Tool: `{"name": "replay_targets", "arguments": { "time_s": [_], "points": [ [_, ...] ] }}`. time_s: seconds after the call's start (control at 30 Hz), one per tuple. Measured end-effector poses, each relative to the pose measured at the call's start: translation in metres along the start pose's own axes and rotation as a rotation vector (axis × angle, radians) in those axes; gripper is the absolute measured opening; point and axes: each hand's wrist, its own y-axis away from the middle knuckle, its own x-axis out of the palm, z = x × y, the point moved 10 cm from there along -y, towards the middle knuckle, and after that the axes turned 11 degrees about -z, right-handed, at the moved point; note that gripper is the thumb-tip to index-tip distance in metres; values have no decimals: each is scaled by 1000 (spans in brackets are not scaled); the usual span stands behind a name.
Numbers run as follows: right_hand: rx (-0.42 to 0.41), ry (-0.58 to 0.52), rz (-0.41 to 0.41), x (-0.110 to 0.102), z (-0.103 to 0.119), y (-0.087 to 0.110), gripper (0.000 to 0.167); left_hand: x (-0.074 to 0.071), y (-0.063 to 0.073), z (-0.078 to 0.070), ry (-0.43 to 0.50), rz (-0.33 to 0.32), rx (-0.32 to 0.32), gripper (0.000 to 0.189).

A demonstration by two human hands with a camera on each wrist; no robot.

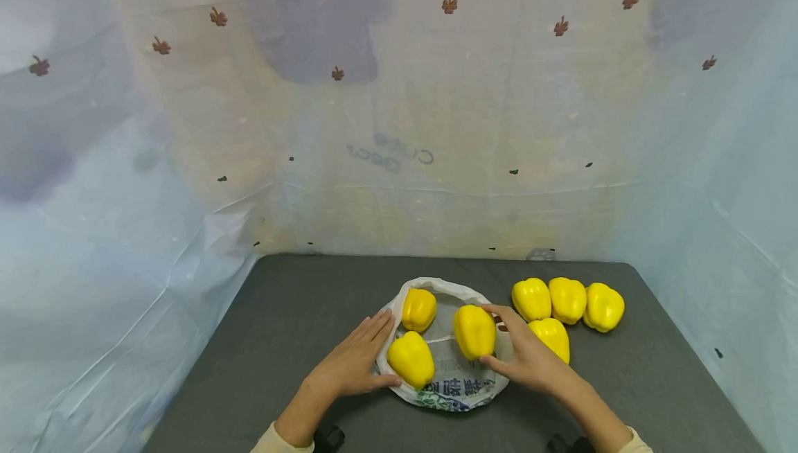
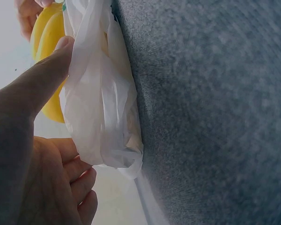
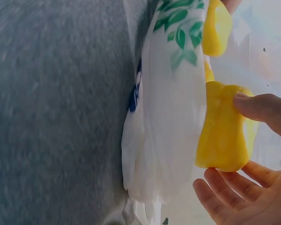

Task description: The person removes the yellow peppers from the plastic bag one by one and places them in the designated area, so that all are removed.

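A white plastic bag [image 1: 464,292] lies wide open on the dark table, with blue lettering and green leaf print. Two yellow bell peppers sit in its left half, one at the back [image 1: 419,310] and one nearer the front [image 1: 411,359]. Against the bag's left side rests my left hand [image 1: 354,363], its fingers fairly straight along the rim and the thumb [image 2: 61,56] at the front edge. My right hand [image 1: 530,356] grips another yellow bell pepper [image 1: 475,332] between thumb and fingers, over the bag's right part. The right wrist view shows this pepper [image 3: 225,129] beside the bag's rim.
Several more yellow bell peppers [image 1: 567,300] stand grouped at the table's back right, one of them [image 1: 551,339] partly behind my right hand. The dark table [image 1: 299,300] ends at a pale printed sheet [image 1: 399,217] hanging behind and at both sides.
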Motion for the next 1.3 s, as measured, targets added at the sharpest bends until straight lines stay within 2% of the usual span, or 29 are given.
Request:
{"name": "replay_targets", "arguments": {
  "time_s": [0.3, 0.9, 1.3],
  "points": [
    [-81, 62, -50, -17, 1, 1, 88, 0, 0, 1, 3, 6, -6, 112],
    [-74, 105, -106, -53, -2, 6, 87, 1, 0, 1, 5, 1, -4, 112],
    [-41, 160, -132, -79, -12, 13, 88, 2, -1, 2, -1, 2, -7, 112]
  ]
}}
